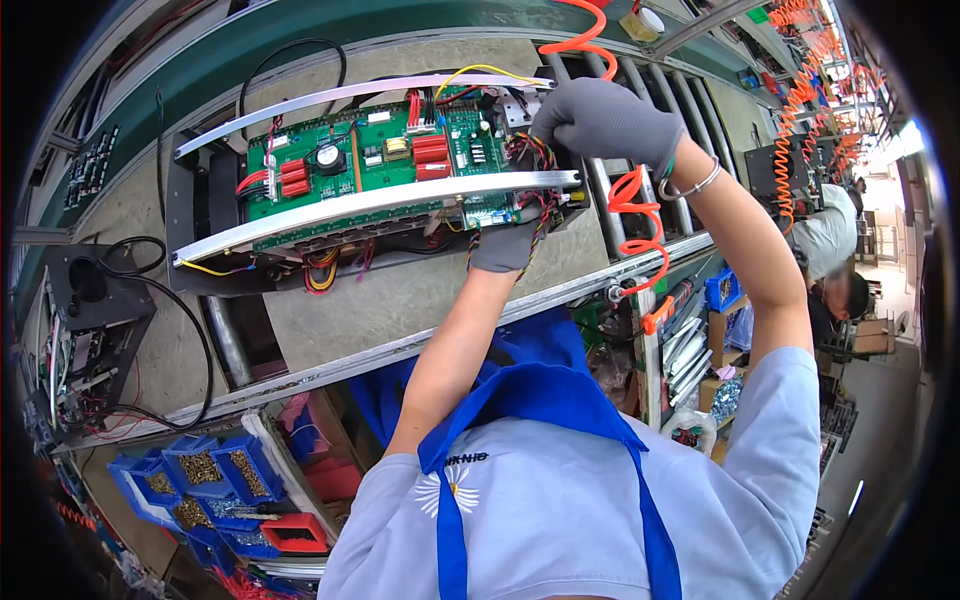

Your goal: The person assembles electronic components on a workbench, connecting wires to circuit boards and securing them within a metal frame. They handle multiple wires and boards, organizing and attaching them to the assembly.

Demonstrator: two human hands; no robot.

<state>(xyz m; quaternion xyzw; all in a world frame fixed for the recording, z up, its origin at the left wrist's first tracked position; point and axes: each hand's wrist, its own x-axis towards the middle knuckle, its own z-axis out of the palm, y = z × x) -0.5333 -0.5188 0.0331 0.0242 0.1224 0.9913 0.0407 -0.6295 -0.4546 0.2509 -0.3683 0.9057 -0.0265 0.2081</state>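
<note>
the green circuit board in its black metal chassis (370,165) runs long across the upper middle. both grey-gloved hands sit at its right end: right hand (600,120) pinching the multicoloured wire bundle (530,150), left hand (505,245) bracing underneath.

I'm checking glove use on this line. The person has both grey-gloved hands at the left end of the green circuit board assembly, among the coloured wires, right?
Not quite: both grey-gloved hands, left hand and right hand, are at the right end of the green circuit board, among the coloured wires. The head view shows it.

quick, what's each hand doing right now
left hand: closed on the bundle of coloured wires at the near rail.
right hand: curled over the wires at the green circuit board; grip cannot be told.
</note>
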